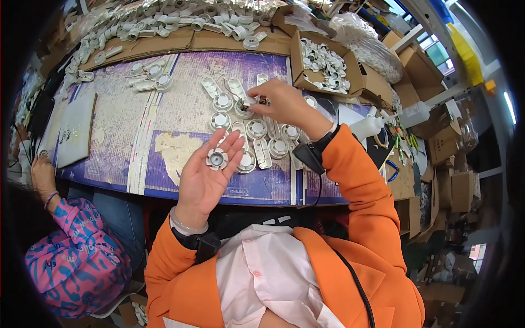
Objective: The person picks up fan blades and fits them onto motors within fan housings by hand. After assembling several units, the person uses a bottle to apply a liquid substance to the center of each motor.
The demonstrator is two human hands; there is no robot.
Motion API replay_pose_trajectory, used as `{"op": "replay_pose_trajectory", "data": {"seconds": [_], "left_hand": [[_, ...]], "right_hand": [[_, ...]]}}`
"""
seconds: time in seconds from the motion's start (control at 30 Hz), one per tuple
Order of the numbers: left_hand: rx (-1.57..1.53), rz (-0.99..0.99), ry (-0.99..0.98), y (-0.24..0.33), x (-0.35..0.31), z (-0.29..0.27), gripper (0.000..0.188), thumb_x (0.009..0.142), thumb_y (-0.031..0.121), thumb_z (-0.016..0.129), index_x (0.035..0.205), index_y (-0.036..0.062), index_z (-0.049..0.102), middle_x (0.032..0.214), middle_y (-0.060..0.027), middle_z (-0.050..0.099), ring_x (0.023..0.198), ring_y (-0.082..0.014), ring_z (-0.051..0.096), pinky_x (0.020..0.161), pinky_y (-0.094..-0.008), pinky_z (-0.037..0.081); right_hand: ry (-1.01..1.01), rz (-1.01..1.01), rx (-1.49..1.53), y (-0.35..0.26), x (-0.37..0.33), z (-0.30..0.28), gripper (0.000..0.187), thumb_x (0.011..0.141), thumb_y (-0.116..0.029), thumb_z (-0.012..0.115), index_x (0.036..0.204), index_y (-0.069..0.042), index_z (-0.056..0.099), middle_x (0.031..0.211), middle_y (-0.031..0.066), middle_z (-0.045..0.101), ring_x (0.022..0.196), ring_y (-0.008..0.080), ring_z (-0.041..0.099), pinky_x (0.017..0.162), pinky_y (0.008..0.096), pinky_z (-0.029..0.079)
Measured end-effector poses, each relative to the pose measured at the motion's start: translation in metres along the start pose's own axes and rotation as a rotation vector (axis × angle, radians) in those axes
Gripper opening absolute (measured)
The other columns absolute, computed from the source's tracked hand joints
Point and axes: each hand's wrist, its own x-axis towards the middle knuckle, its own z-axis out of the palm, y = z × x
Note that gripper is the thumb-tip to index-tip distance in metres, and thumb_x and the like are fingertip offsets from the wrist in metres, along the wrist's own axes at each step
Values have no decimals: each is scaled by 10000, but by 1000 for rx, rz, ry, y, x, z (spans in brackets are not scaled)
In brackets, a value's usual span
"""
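Clock read from the small round grey-and-white part with a petalled rim [217, 159]. It sits cup side up on the fingers of the left hand [204, 176], above the near side of the counter [112, 112], which is covered in worn purple and pale sheeting. Left hand palm up, fingers extended and slightly spread; part rests there, not clenched.

At one o'clock, a round white plastic housing with a long arm [243, 112], lying on the counter. Right hand [255, 103] reaches over it from the two o'clock side, back of hand up, fingers bent, thumb and forefinger near each other at the housing. Some small brownish bits show by the fingers; cannot tell whether anything is pinched.

More white round housings with arms [256, 129] crowd close from twelve round to three o'clock, several overlapping, pale discs in their centres. A smaller group of the same kind [163, 82] at eleven.

Farther out: long heap of white plastic parts [219, 22] at twelve, on brown cardboard. Open cardboard box [297, 61] at two, full of small white pieces. White plastic squeeze bottle [367, 127] and blue-handled pliers [392, 170] toward three. Pale rectangular board [77, 128] at nine, dark specks on it; beyond, a co-worker's hand [44, 176] at the counter's edge.
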Motion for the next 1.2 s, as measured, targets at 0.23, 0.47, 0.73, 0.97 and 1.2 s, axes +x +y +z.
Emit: {"op": "replay_pose_trajectory", "data": {"seconds": [0.23, 0.47, 0.73, 0.97, 1.2], "left_hand": [[25, 67, 26, 14, -8, -9, 471, 971, 170, 350, 1384, -43, 274, 1365, -237, 391, 1276, -330, 406, 1056, -409, 388], [14, 82, 33, 14, -6, -12, 467, 969, 172, 363, 1380, -35, 285, 1349, -239, 407, 1250, -325, 437, 1036, -397, 410], [4, 95, 17, 16, -8, -13, 485, 976, 211, 347, 1385, -38, 268, 1339, -242, 413, 1239, -326, 446, 1034, -398, 408], [-24, 86, 16, 14, -4, -11, 489, 984, 247, 329, 1371, -45, 269, 1339, -245, 411, 1253, -338, 426, 1054, -418, 375], [-14, 78, -52, 6, -5, -7, 486, 984, 270, 334, 1350, -47, 286, 1339, -247, 410, 1257, -344, 418, 1056, -433, 364]], "right_hand": [[-73, -45, -222, -2, 5, 10, 301, 744, -286, 715, 1011, -151, 690, 922, 16, 684, 897, 235, 575, 728, 361, 495], [-112, -11, -268, -6, 7, 8, 326, 741, -310, 717, 1036, -177, 681, 929, -2, 683, 906, 226, 576, 728, 359, 498], [-21, -366, -344, -13, -7, 9, 410, 855, -312, 599, 1185, -69, 582, 1176, 81, 611, 1182, 266, 501, 918, 392, 439], [-71, -268, -462, -17, -28, 29, 406, 924, -264, 446, 1250, -31, 513, 1273, 109, 547, 1288, 268, 409, 1079, 465, 258], [-94, -209, -520, -20, -27, 33, 406, 936, -251, 411, 1277, -47, 490, 1303, 105, 526, 1310, 268, 383, 1113, 494, 178]]}}
